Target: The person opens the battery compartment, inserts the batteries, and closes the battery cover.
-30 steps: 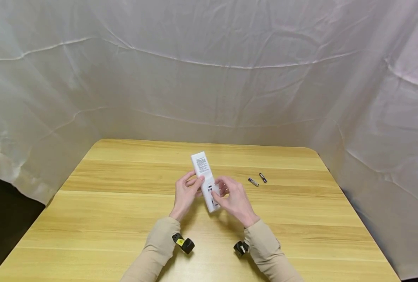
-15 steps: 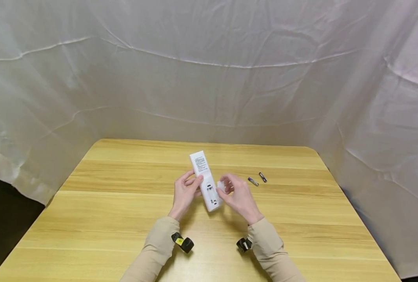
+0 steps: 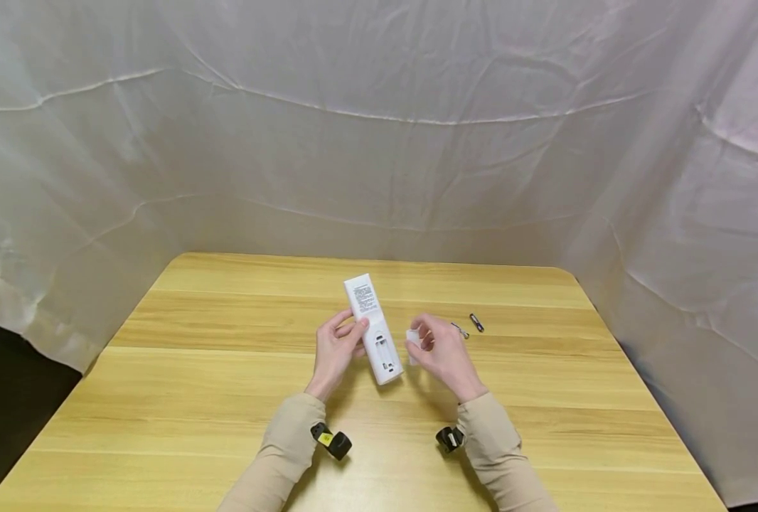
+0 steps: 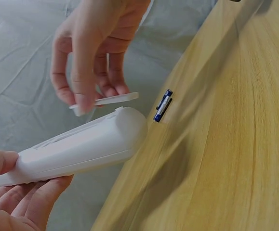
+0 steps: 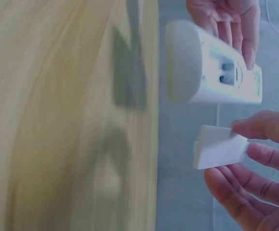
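My left hand (image 3: pixel 336 354) grips a white remote control (image 3: pixel 367 302) by its long side, back face up, with the thumb on top and fingers beneath. Its battery compartment (image 3: pixel 385 354) lies uncovered, and metal contacts show inside in the right wrist view. Just to the right, my right hand (image 3: pixel 444 355) pinches the white battery cover (image 5: pixel 222 148) between thumb and fingers, apart from the remote. Both things are held above the table. Beyond the right hand lie two blue-and-silver batteries, one battery (image 3: pixel 476 323) in full sight and the other battery (image 3: pixel 461 331) partly hidden by that hand.
A wood-grain table (image 3: pixel 225 398) spreads under both hands. Pale grey fabric (image 3: pixel 379 156) hangs behind it and along both sides. Each wrist wears a small black camera, such as the left wrist camera (image 3: pixel 332 442).
My right hand has drawn the battery cover off the remote and moved right with it, baring the compartment. My left hand and the remote have hardly moved.
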The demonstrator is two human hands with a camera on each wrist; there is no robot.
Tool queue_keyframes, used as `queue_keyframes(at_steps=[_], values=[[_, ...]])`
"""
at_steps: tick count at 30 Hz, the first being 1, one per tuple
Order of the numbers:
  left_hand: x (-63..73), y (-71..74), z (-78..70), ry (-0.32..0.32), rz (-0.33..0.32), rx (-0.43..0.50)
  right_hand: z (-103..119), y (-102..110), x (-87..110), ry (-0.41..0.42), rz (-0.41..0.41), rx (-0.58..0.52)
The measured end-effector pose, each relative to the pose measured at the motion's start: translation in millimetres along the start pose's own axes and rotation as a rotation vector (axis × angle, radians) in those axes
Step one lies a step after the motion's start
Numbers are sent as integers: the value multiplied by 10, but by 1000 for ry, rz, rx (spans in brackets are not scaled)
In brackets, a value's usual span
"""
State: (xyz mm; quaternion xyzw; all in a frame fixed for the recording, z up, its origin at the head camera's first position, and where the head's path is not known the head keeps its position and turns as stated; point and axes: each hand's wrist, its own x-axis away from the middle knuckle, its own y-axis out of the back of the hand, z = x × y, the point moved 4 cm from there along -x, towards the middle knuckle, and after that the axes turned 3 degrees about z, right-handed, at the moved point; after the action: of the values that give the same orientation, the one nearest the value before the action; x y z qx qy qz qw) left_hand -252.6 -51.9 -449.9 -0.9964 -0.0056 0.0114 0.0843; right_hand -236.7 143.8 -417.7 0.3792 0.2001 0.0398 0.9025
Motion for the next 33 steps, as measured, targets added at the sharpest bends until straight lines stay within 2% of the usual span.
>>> queue_keyframes(at_steps=[6, 12, 20, 27, 33], values=[[-3, 0, 3, 8, -3, 9, -88, 11, 1, -74, 59, 88], [-7, 4, 11, 11, -1, 10, -135, 15, -1, -94, 102, 162], [-2, 15, 12, 15, 1, 15, -191, 13, 11, -138, 187, 207], [-2, 9, 7, 18, 13, 25, -259, 4, 20, -211, 249, 226], [0, 3, 9, 18, 10, 29, -284, -8, 32, -235, 256, 239]])
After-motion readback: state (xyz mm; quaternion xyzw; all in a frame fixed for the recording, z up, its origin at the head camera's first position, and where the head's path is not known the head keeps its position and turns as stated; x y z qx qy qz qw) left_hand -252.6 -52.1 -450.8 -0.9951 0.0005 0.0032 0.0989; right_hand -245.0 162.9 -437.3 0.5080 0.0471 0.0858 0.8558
